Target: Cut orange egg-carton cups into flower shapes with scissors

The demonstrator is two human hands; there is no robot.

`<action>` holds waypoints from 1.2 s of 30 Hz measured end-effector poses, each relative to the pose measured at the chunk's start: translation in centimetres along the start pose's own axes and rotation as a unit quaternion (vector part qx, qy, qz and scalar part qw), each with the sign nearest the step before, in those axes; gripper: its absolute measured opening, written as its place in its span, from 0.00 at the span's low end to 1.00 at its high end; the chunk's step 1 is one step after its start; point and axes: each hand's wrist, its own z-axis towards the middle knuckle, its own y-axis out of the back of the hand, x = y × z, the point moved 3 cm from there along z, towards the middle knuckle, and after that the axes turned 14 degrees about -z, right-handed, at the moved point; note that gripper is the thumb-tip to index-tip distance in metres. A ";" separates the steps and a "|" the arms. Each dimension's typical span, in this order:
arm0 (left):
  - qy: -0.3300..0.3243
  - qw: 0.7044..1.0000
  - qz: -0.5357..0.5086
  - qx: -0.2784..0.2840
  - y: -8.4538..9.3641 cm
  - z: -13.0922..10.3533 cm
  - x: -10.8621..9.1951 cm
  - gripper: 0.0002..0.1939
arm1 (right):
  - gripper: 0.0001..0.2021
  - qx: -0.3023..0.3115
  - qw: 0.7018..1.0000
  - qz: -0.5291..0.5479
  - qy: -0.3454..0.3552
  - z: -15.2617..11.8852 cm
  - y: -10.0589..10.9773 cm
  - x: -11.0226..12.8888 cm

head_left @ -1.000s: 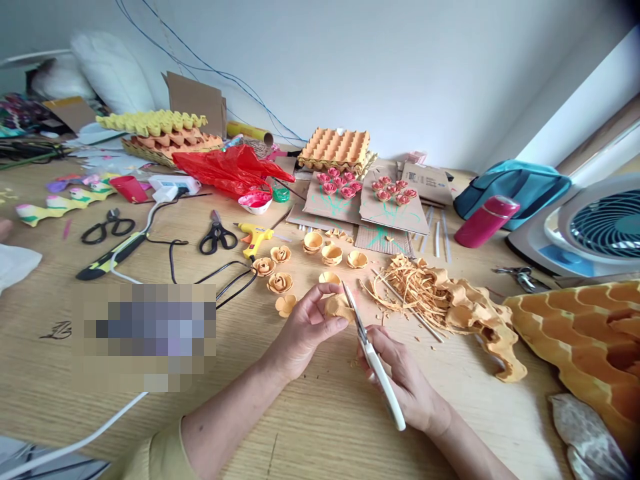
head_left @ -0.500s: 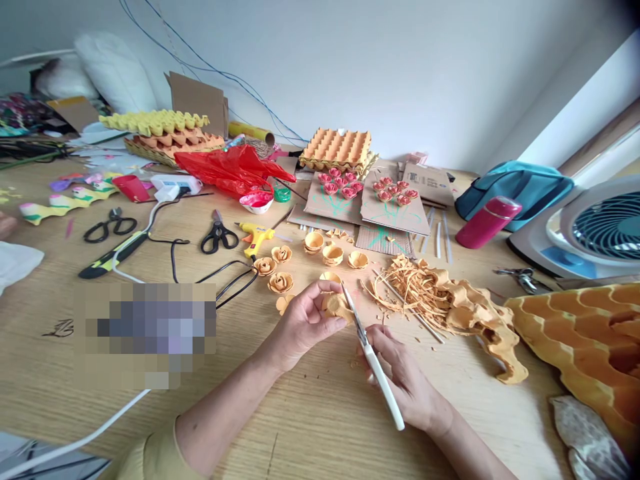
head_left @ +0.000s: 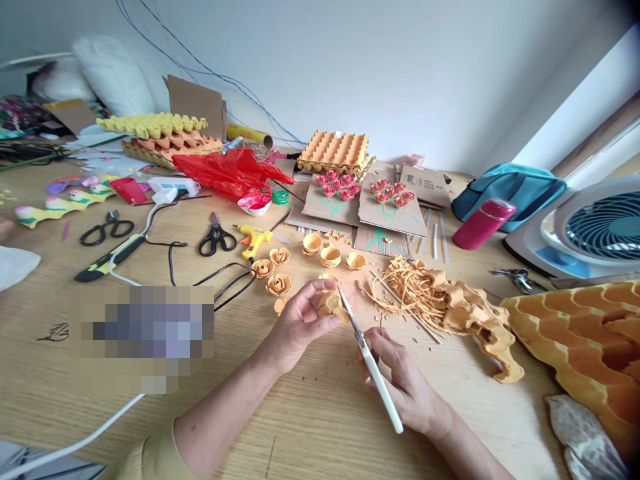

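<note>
- carton cup (head_left: 330, 305), small and orange-tan, is held up over the near middle of the table (head_left: 300, 430).
- the left hand (head_left: 296, 327) has its thumb and fingers pinched on the cup from the left.
- the right hand (head_left: 400, 377) is curled around the scissors (head_left: 381, 390), whose white handle slants toward the near right and whose blades point to the far left.
- the blades lie at the cup's right edge; whether they bite into it i cannot tell.
- the step in hand, as i judge it, is trimming the cup's edge to shape.
- the next move seems to call for a steady left pinch, a slight turn of the cup to bring uncut edge to the blades, and short snips with the left fingertips kept clear; thin carton may tear if pulled.
- farther off are loose cups (head_left: 331, 255), with curled flowers (head_left: 279, 285) to their left and a pile of strips (head_left: 405, 287) to the right.
</note>
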 end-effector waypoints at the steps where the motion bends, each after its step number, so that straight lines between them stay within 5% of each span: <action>1: 0.000 1.000 -0.001 0.004 0.0 0.0 0.0 0.23 | 0.18 -0.005 1.000 0.002 0.001 0.0 0.0 0.0; 8: -0.011 1.000 0.008 0.016 0.3 0.1 -0.3 0.22 | 0.18 -0.024 0.994 0.091 -0.056 -0.4 -0.3 -0.8; 12: 0.021 0.998 -0.007 0.053 -0.5 -0.4 0.4 0.23 | 0.25 0.016 0.928 0.357 -0.106 -0.3 -1.4 -0.8; 15: 0.074 0.992 -0.027 0.095 -1.4 -0.9 1.4 0.22 | 0.29 0.019 0.895 0.428 -0.123 -0.2 -1.7 -0.3; 21: 0.129 0.982 -0.052 0.127 -2.0 -1.2 1.9 0.23 | 0.31 -0.011 0.861 0.470 -0.194 -0.3 -1.4 -0.2; 31: 0.148 0.973 -0.056 0.170 -1.9 -1.7 2.4 0.26 | 0.31 0.027 0.804 0.564 -0.185 0.0 -1.2 0.8; 36: 0.122 0.984 -0.013 0.126 -1.4 -1.3 1.7 0.29 | 0.31 0.013 0.831 0.527 -0.180 0.0 -1.0 0.6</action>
